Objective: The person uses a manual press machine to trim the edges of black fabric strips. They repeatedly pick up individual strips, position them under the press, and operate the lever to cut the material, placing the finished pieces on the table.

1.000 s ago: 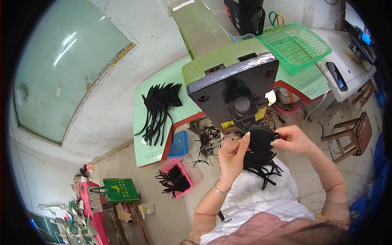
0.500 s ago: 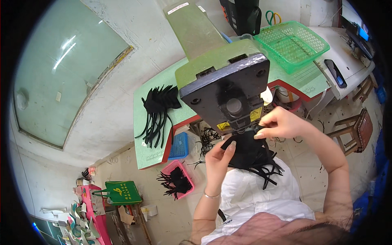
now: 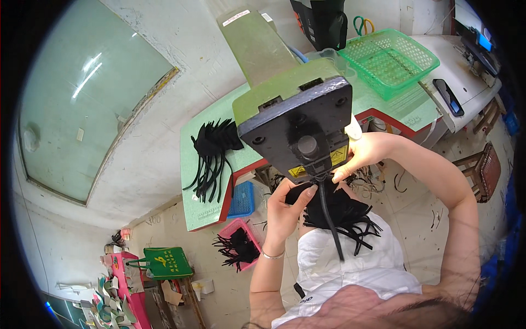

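Note:
A black cloth piece with a fringe of thin straps hangs over my lap, just under the head of a green and black machine. My left hand is closed on the cloth's left edge, thumb against fingers. Beside the machine's lower right corner is my right hand; its thumb points down at the cloth's upper edge, while its other fingers are partly hidden behind the machine head, so what they grip does not show. From beneath the machine a black strap dangles toward my lap, in front of the cloth.
Similar black strapped pieces lie on the green tabletop's left wing, and more fill a pink basket on the floor. A blue basket stands near it. At the back right are a green basket and a phone.
The black strap now hangs down in front of the cloth. My right hand has moved up, partly behind the machine head. My left hand keeps hold of the cloth, shifted slightly left.

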Motion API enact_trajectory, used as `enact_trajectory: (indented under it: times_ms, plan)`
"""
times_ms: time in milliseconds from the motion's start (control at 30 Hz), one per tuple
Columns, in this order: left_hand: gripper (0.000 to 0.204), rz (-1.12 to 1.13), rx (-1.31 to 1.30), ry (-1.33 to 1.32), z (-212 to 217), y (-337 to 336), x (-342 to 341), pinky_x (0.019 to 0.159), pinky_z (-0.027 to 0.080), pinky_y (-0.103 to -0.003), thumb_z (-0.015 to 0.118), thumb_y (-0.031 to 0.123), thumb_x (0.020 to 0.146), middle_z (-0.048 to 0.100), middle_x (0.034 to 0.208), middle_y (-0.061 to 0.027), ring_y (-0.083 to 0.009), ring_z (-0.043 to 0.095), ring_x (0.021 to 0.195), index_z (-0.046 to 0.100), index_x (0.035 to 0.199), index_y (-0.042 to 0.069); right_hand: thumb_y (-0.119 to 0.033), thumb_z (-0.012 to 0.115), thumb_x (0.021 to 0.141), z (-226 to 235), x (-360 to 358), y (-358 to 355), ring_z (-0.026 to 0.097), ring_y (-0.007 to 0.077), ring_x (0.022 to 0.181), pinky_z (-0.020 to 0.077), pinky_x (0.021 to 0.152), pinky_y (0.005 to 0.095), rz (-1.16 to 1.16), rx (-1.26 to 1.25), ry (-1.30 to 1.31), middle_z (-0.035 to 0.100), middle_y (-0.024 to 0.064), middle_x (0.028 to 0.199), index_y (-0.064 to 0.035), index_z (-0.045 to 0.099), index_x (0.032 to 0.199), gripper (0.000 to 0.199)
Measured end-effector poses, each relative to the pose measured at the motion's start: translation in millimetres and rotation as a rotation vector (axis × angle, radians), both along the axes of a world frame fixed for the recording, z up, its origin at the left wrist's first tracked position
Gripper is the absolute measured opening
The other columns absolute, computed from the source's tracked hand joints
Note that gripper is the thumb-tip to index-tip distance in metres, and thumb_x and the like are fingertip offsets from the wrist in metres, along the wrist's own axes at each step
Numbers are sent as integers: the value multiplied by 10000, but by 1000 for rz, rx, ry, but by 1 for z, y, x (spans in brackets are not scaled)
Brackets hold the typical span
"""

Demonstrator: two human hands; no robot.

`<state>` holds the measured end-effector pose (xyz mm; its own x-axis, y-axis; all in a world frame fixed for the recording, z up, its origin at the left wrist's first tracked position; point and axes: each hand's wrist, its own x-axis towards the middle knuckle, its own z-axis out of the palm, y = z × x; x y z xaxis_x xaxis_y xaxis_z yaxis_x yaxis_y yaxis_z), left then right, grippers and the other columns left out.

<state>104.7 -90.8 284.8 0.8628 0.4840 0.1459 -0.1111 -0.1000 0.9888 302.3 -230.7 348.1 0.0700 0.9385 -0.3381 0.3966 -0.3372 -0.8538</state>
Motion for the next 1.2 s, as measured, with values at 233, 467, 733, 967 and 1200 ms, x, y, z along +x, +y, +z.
enact_trajectory:
  times_ms: [233, 467, 733, 967, 1200]
  plan:
    - [227, -23, 45, 87, -4, 4, -4, 695, 438, -185, 688, 63, 818, 617, 899, -5, -49, 540, 777, 605, 1009, -30, -459, 762, 690, -20, 0, 6, 513, 101, 629, 403, 599, 249, 21, 69, 5, 599, 17, 674, -25, 688, 750, 444]
    - [211, -74, 172, 129, -3, 4, -5, 720, 427, -197, 717, 4, 754, 633, 842, -7, -62, 547, 772, 635, 946, -29, -455, 731, 721, -23, 3, 8, 492, 85, 612, 385, 581, 239, 14, 166, -139, 572, 22, 640, -18, 675, 745, 441]
    - [131, 86, -210, -43, -35, -8, -19, 698, 453, -193, 693, 1, 788, 665, 846, -47, -69, 579, 758, 629, 899, -29, -302, 588, 893, -47, 3, -32, 513, 57, 747, 435, 664, 242, -219, 71, 100, 618, 1, 813, -12, 630, 1093, 354]
    - [134, 171, -562, -327, -85, -33, -25, 712, 398, -178, 673, 13, 808, 596, 805, -4, -47, 509, 723, 592, 914, 10, -206, 596, 896, -85, -60, -36, 315, 25, 497, 243, 444, 211, -571, 280, 739, 397, -66, 575, -50, 526, 681, 275]
    - [192, 163, -612, -266, -111, -56, -37, 804, 442, -241, 636, 25, 841, 662, 933, -46, -92, 588, 815, 619, 1029, -11, -195, 624, 880, -65, -63, -19, 323, 29, 549, 259, 484, 233, -514, 492, 277, 395, -55, 584, -3, 504, 628, 338]
